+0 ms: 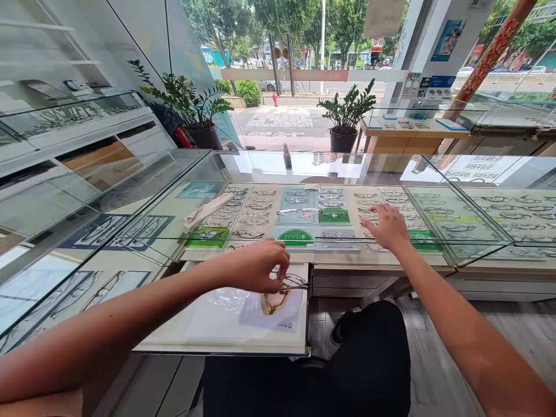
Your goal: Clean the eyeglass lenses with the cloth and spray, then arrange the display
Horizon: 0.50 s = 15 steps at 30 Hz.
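Note:
My left hand (260,266) pinches a pair of eyeglasses (295,282) over the right part of a pulled-out drawer (182,330). Beneath them in the drawer lies a printed card (278,315) with a picture on it. Further right, my right hand (386,226) rests at the glass top of the display case (360,168), fingers spread and holding nothing. Under that glass, rows of eyeglasses (256,207) sit on a pale tray, with green cards (295,236) among them.
A small spray bottle (287,157) stands on the glass counter. On the left, a beige cloth (208,209) lies near the frames. Potted plants (345,116) stand beyond the case, before the shop window. My knee (377,341) is right of the drawer.

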Tool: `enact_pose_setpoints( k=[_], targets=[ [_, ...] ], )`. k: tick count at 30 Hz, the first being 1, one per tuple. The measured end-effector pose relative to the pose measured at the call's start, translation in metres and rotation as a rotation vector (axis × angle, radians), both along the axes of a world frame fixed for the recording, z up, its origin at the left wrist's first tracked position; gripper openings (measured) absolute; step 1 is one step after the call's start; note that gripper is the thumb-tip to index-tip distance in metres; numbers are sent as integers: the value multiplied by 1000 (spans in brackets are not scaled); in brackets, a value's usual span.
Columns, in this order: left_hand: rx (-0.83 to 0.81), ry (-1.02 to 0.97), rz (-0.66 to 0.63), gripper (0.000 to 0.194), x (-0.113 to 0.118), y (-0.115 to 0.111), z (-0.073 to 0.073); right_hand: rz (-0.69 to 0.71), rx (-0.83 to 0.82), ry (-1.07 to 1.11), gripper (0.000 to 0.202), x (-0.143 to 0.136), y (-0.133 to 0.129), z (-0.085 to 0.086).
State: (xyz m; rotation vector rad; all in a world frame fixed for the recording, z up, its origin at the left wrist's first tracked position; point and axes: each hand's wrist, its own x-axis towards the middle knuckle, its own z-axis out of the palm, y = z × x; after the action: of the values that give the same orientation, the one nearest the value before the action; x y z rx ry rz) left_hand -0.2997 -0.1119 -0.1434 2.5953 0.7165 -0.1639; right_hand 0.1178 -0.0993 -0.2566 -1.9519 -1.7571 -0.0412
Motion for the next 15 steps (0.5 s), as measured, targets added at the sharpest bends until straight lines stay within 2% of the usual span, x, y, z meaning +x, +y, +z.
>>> enact_pose_setpoints(
  k=[3, 5, 6, 9, 12, 15],
  targets=[
    [153, -49, 14, 10, 20, 19, 47, -3, -3, -8, 48, 0, 0, 1],
    [294, -73, 34, 10, 36, 47, 64, -2, -12, -7, 48, 0, 0, 1],
    [362, -72, 49, 10, 44, 64, 68, -2, -17, -5, 48, 1, 0, 1],
    [541, -51, 110, 12, 68, 119, 61, -1, -19, 0, 49, 1, 0, 1],
    [636, -28, 153, 15, 85, 165, 39, 3, -6, 7, 49, 1, 0, 2],
    [641, 2, 212, 19, 93, 192, 15, 2, -9, 18, 48, 0, 0, 3]
  ],
)
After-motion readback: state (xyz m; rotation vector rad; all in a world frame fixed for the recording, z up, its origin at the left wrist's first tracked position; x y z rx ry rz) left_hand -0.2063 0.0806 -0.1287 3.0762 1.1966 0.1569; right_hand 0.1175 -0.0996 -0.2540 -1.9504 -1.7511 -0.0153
